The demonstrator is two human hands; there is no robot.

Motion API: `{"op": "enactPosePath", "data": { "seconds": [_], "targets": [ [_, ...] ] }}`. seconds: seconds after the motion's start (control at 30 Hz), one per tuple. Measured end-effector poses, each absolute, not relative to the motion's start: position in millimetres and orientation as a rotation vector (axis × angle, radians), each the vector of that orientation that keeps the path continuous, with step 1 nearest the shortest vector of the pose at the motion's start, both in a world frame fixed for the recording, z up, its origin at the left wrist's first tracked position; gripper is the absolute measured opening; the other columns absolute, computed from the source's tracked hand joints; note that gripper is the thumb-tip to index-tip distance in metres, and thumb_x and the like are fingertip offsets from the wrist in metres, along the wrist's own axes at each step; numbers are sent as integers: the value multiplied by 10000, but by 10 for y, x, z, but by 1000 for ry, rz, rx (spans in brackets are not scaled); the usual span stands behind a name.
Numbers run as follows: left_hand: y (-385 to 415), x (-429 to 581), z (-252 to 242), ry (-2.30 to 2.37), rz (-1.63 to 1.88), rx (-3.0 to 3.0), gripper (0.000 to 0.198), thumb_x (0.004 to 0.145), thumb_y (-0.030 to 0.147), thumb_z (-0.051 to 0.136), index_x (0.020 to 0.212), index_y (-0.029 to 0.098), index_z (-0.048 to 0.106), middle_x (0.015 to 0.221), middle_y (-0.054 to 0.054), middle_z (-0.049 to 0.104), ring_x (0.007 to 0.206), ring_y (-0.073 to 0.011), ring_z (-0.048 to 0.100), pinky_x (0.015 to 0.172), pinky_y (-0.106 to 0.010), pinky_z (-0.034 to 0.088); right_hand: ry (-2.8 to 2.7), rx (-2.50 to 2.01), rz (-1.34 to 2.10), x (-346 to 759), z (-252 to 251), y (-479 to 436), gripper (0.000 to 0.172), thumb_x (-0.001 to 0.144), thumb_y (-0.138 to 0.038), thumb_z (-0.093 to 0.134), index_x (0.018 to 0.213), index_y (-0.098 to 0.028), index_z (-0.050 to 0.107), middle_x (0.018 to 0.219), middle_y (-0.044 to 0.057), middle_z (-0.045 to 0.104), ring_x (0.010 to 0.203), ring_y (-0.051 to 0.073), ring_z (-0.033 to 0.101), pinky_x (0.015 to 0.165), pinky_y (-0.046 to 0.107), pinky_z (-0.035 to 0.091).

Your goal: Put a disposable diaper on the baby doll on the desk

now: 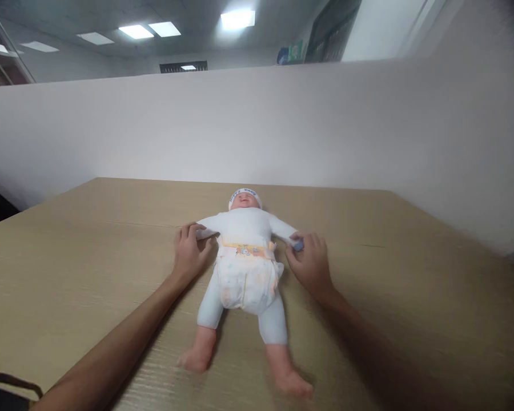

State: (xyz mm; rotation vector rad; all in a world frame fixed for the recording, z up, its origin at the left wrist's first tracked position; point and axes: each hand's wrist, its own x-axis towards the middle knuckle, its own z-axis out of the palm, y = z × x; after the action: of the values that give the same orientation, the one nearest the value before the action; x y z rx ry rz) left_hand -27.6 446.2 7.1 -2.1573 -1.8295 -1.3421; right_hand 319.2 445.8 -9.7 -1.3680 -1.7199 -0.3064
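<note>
A baby doll (247, 228) lies on its back on the wooden table (89, 274), feet towards me. It wears a white long-sleeved suit, a white headband with dark lettering and a diaper (248, 279) with a printed orange waistband. My left hand (189, 251) is closed around the end of the doll's arm on the left side. On the other side, my right hand (310, 260) grips the end of the opposite arm. A small blue patch (298, 245) shows between its thumb and fingers; I cannot tell what it is. The doll's own hands are mostly covered by my fingers.
A white partition (248, 125) rises behind the table's far edge. In the near left corner lies a dark object with a cord-like loop (12, 379). Over the partition, blue and green items (290, 53) show beneath ceiling lights.
</note>
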Motion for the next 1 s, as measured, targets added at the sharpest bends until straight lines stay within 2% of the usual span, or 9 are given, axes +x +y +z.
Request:
{"op": "enactPosePath", "data": {
  "seconds": [0.1, 0.23, 0.37, 0.53, 0.8, 1.0],
  "targets": [
    [4624, -199, 74, -1785, -1144, -2106, 434, 947, 244, 682, 1375, 217, 610, 1509, -152, 617, 1395, -371, 542, 1228, -516, 396, -1748, -1422, -418, 3155, -119, 4690, 289, 957, -309, 610, 1213, -180, 643, 1256, 166, 713, 1141, 366, 598, 997, 474, 448],
    [4870, -146, 80, -1844, -950, -2122, 494, 918, 220, 694, 1404, 218, 607, 1567, -145, 610, 1436, -375, 535, 1209, -498, 407, -1883, -1455, -481, 3106, -113, 4865, 469, 949, -336, 645, 1386, -168, 620, 1426, 184, 665, 1258, 393, 573, 1041, 488, 443],
    [5059, -157, 92, -1872, -867, -2168, 497, 887, 215, 716, 1377, 227, 636, 1490, -126, 683, 1378, -356, 587, 1144, -460, 442, -1941, -1506, -373, 3119, -128, 4925, 520, 982, -357, 605, 1464, -165, 591, 1352, 175, 707, 1193, 379, 616, 991, 467, 457],
    [5126, -165, 105, -1943, -744, -2202, 418, 887, 257, 725, 1300, 214, 681, 1274, -118, 785, 1189, -370, 674, 1014, -470, 467, -1944, -1621, -270, 3171, -186, 4968, 458, 1010, -377, 567, 1412, -171, 636, 1211, 153, 747, 1078, 358, 660, 906, 439, 462],
    [5125, -165, 155, -2021, -657, -2165, 395, 858, 274, 731, 1245, 205, 706, 1131, -110, 806, 1109, -359, 709, 967, -441, 456, -1953, -1582, -243, 3198, -204, 5005, 421, 1045, -343, 495, 1400, -171, 642, 1220, 161, 743, 1089, 356, 660, 918, 440, 466],
    [4792, -35, 383, -2073, -663, -2132, 288, 897, 295, 707, 1169, 203, 721, 1055, -118, 814, 1057, -343, 739, 941, -404, 465, -1816, -1571, -5, 3161, -70, 4913, 464, 994, -331, 510, 1391, -144, 660, 1273, 211, 723, 1163, 403, 633, 1005, 523, 478]
  ]
}}
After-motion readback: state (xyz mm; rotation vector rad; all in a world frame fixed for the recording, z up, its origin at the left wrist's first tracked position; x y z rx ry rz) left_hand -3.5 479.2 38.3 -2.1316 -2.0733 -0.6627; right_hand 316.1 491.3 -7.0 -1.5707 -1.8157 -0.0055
